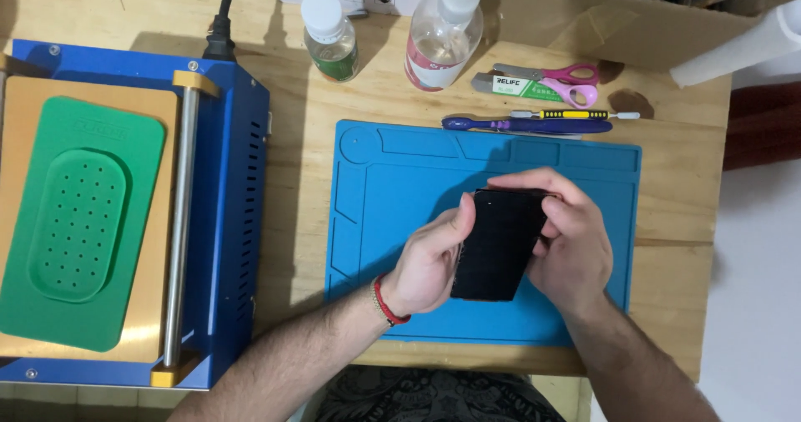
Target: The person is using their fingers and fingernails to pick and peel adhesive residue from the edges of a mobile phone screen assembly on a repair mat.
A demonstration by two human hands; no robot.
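Pale wooden tabletop [317,121] fills most of the frame, with a blue work mat [375,180] laid across its middle. Over the centre of that mat both hands hold a flat black phone-shaped slab [496,247], tilted a little. At its left edge the left hand [430,263] grips it, thumb pressed on the upper left corner, a red cord around the wrist. From the other side the right hand [571,238] closes on it, fingers curled over the top edge.

At the left of the frame sits a blue machine [238,222] carrying a green perforated pad [79,222] and a metal bar. Along the top stand a small white-capped bottle [328,36] and a clear spray bottle [442,34]. Right of them, just above the mat, lie pink-handled scissors [567,84] and a purple-handled tool [526,125]. A white paper roll [743,46] pokes in at the upper right corner.
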